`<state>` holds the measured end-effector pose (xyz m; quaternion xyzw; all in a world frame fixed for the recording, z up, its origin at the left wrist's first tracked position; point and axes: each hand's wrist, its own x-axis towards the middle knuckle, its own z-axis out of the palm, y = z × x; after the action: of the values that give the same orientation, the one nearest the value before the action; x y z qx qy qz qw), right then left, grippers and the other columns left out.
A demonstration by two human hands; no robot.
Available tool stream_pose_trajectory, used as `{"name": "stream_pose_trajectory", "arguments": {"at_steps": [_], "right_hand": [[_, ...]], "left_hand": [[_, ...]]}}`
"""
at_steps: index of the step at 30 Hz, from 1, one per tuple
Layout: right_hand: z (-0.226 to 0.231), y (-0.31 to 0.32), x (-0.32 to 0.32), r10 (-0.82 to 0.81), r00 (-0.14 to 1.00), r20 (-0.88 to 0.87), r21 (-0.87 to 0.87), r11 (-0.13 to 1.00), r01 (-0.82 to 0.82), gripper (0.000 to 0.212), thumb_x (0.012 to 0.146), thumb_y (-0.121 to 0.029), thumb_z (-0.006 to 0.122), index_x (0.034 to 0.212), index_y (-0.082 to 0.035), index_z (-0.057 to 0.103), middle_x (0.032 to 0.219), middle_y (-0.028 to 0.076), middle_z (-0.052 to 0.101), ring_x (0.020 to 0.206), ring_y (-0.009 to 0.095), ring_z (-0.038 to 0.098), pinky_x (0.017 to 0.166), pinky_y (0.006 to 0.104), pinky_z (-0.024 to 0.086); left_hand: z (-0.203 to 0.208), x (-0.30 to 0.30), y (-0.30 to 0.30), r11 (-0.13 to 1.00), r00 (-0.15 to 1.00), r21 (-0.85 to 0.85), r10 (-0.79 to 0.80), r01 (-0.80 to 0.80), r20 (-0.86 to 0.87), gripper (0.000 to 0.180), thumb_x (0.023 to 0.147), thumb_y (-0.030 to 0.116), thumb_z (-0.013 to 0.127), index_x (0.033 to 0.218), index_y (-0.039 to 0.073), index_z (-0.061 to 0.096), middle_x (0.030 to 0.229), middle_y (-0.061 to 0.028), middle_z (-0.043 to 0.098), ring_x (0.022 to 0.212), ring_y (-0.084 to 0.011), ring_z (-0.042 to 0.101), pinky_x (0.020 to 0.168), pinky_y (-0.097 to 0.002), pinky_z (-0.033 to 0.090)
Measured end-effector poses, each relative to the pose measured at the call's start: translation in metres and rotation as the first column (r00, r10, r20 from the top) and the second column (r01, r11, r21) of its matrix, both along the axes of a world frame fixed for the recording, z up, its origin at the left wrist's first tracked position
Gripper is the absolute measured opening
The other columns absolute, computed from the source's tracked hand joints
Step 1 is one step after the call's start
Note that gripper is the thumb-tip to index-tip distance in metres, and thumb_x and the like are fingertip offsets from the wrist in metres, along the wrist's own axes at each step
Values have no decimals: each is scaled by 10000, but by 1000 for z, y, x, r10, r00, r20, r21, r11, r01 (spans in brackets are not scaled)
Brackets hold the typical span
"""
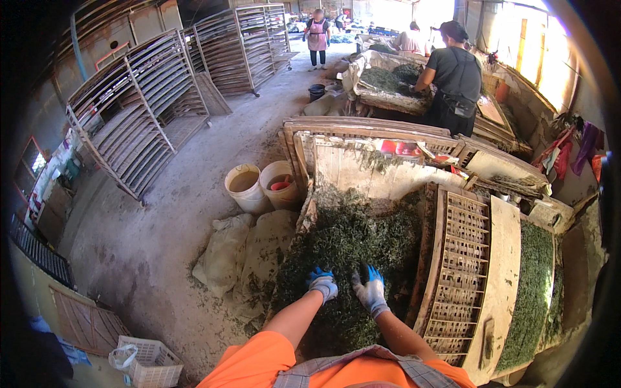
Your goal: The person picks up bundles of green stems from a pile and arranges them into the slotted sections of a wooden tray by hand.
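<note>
Both my hands wear pale grey gloves with blue finger coatings, and both are over a loose heap of dark green, shredded plant material (pixel 349 242). My left hand (pixel 322 284) rests on the heap, its fingers a little bent and apart, with nothing plainly held. Beside it, my right hand (pixel 370 291) touches the same material, thumb spread away from its fingers. The heap lies in a bin with pale, worn sheeting (pixel 352 165) along its far side. Right of the heap stands a slatted wooden frame (pixel 459 258), next to a plain board (pixel 503 271).
Farther right is a flat layer of green material (pixel 533 284). Two buckets (pixel 246 187) and pale sacks (pixel 242 255) stand left of the bin. Tall slatted racks (pixel 139 110) line the left. A co-worker (pixel 456 77) works at another bin; another person (pixel 317 39) stands in the aisle.
</note>
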<state>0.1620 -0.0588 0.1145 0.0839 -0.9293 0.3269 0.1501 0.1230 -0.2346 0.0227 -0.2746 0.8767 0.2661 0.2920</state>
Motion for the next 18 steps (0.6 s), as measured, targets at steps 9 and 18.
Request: {"name": "stream_pose_trajectory", "arguments": {"at_steps": [9, 18], "right_hand": [[25, -4, 4, 28, 999, -20, -40, 999, -29, 393, 841, -224, 617, 1164, -5, 567, 1034, 214, 619, 963, 420, 567, 833, 453, 463], [-4, -1, 2, 42, 999, 25, -222, 974, -36, 299, 859, -77, 589, 1150, -11, 567, 942, 161, 624, 836, 285, 593, 756, 372, 476]], "left_hand": [[7, 3, -1, 1000, 1000, -4, -16, 16, 5, 706, 906, 526, 347, 1481, 143, 200, 1562, -133, 118, 1410, -369, 179, 1131, -501, 189], [-14, -4, 0, 997, 997, 8, 77, -77, -15, 686, 917, 521, 309, 1469, 120, 240, 1558, -123, 153, 1399, -367, 219, 1117, -502, 234]]}}
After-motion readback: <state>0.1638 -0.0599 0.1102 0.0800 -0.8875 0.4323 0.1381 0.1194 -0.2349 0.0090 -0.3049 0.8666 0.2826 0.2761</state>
